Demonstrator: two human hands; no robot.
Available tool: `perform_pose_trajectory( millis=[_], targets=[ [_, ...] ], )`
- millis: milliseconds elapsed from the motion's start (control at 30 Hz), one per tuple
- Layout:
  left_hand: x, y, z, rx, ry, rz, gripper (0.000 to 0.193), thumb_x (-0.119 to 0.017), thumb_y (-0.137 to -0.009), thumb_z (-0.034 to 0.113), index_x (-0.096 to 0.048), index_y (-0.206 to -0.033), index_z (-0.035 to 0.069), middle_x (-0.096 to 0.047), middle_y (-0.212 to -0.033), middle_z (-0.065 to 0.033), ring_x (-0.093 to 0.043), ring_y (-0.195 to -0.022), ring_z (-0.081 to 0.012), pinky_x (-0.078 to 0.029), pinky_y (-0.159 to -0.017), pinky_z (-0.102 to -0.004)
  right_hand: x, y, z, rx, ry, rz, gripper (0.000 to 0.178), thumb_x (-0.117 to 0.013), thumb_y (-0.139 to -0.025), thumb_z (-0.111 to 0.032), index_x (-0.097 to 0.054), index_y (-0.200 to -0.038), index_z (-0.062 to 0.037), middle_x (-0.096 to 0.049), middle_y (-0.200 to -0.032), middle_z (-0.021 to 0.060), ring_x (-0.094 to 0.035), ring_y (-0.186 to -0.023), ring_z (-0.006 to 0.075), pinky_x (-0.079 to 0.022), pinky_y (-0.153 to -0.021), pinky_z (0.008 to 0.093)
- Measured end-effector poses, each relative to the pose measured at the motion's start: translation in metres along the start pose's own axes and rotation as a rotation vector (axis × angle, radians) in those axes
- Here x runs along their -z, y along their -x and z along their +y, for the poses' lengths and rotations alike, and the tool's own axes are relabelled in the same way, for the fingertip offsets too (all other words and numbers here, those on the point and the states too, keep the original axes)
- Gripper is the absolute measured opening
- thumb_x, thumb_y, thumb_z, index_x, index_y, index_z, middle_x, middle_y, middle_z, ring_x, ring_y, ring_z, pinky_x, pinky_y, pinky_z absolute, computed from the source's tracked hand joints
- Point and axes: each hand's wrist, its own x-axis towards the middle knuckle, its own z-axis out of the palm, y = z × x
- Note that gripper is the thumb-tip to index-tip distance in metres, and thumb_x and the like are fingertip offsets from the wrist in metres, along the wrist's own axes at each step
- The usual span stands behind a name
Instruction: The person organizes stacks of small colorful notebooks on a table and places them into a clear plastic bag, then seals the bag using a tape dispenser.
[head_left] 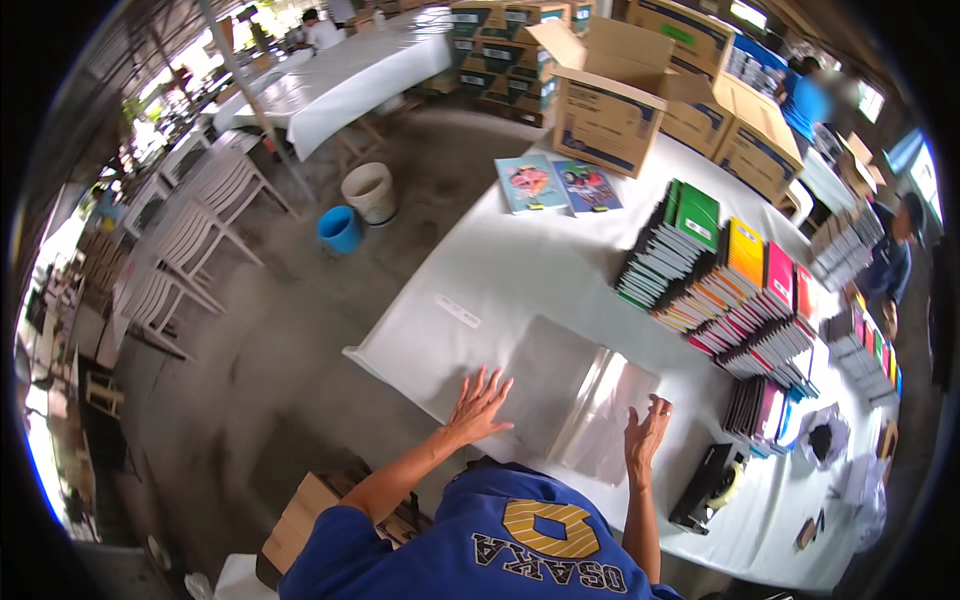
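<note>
Clear plastic sleeves (pixel 570 345) lie flat on the white-covered table (pixel 450 270) in front of me, with a shiny folded band of light across them. My left hand (pixel 480 407) is spread open just above the table at the left edge of the plastic, holding nothing. At the plastic's right edge hovers my right hand (pixel 648 432), its fingers loosely bent and apart, with nothing visible in them. Whether either hand touches the plastic I cannot tell. A narrow white paper strip (pixel 458 310) lies farther out on the table.
Stacked notebooks (pixel 697 215) in several colours line the right side. A black tape dispenser (pixel 708 488) stands near my right forearm. Two illustrated booklets (pixel 560 188) and an open carton (pixel 605 120) sit at the far end. Another person (pixel 885 265) works at the right.
</note>
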Motion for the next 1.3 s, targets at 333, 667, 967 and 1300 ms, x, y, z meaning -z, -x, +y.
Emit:
perform_pose_trajectory(
  millis=[333, 667, 967, 1300],
  targets=[
    [-0.049, 0.018, 0.003, -0.012, -0.09, 0.143, 0.062, -0.056, -0.09, 0.043, -0.033, -0.146, 0.028, -0.02, -0.153, -0.0189, -0.015, -0.141, -0.0431, -0.021, -0.107, -0.064, -0.083, 0.032, -0.095, 0.347, -0.514, -0.697, 0.017, -0.07, -0.08, -0.005, -0.065, -0.096, -0.0012, -0.06, -0.097, 0.0143, -0.064, -0.081, 0.026, -0.054, -0.07, 0.035],
    [0.004, -0.006, 0.074, 0.046, 0.262, 0.022, 0.055, -0.056, -0.084, 0.012, -0.043, -0.138, 0.005, -0.051, -0.131, -0.0192, -0.046, -0.126, -0.0362, -0.04, -0.103, -0.0466, -0.054, 0.006, -0.105, -0.458, -0.935, -0.882, 0.055, -0.048, -0.097, -0.048, -0.049, -0.119, 0.0014, -0.061, -0.099, 0.0117, -0.065, -0.084, 0.0193, -0.055, -0.068, 0.0326],
    [0.021, -0.032, 0.092, -0.659, 0.239, 0.19, 0.048, -0.061, -0.085, 0.03, -0.057, -0.13, 0.014, -0.042, -0.145, -0.0141, -0.036, -0.135, -0.0363, -0.032, -0.107, -0.0565, 0.003, 0.001, -0.022, -0.538, -0.923, -0.555, 0.057, -0.068, -0.08, -0.012, -0.039, -0.125, 0.0076, -0.058, -0.098, 0.0181, -0.065, -0.077, 0.024, -0.056, -0.067, 0.0343],
    [-0.042, -0.035, 0.028, -0.252, -0.022, 0.136, 0.068, -0.053, -0.088, 0.054, -0.039, -0.144, 0.017, -0.03, -0.152, -0.0114, -0.021, -0.142, -0.0346, -0.018, -0.111, -0.0584, 0.019, 0.028, 0.044, -0.245, 0.244, 0.114, 0.05, -0.068, -0.073, 0.001, -0.047, -0.118, 0.0011, -0.053, -0.106, 0.0184, -0.054, -0.098, 0.0372, -0.045, -0.082, 0.0438]
  ],
)
